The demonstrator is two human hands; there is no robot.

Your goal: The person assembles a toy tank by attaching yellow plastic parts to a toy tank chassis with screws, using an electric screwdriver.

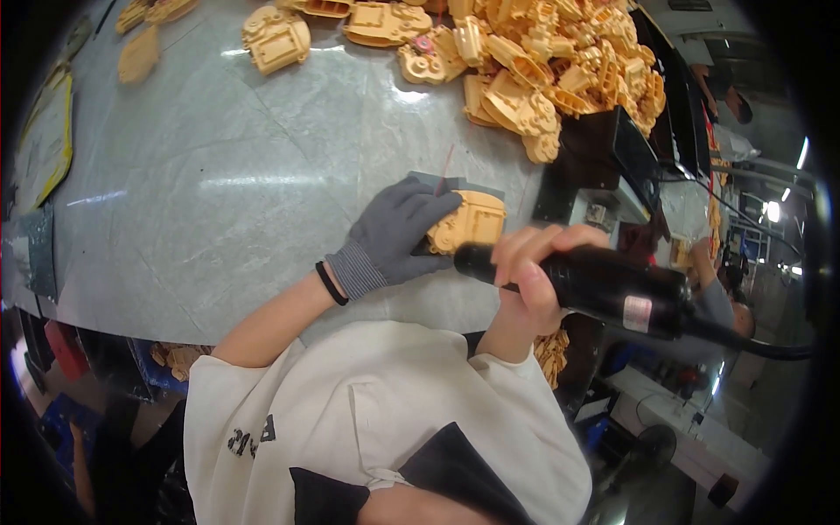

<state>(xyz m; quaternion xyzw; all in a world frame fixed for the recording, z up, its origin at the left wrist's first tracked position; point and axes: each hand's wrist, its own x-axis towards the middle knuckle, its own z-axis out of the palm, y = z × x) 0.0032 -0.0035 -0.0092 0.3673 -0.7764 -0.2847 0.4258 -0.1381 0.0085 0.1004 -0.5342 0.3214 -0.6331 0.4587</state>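
My left hand, in a grey knit glove, grips the near-left side of a yellow-orange plastic housing on the table. A dark grey piece shows under its far edge, and a thin reddish line stands up beside it. In my bare right hand is a black electric screwdriver, lying sideways with its cable trailing off to the right. Its nose is at the housing's near edge; the bit is hidden, so I cannot tell whether it touches.
A heap of similar yellow-orange housings fills the far right of the grey table, with several loose ones along the far edge. A black box-like stand is right of the heap. Other people sit at the right and lower left.
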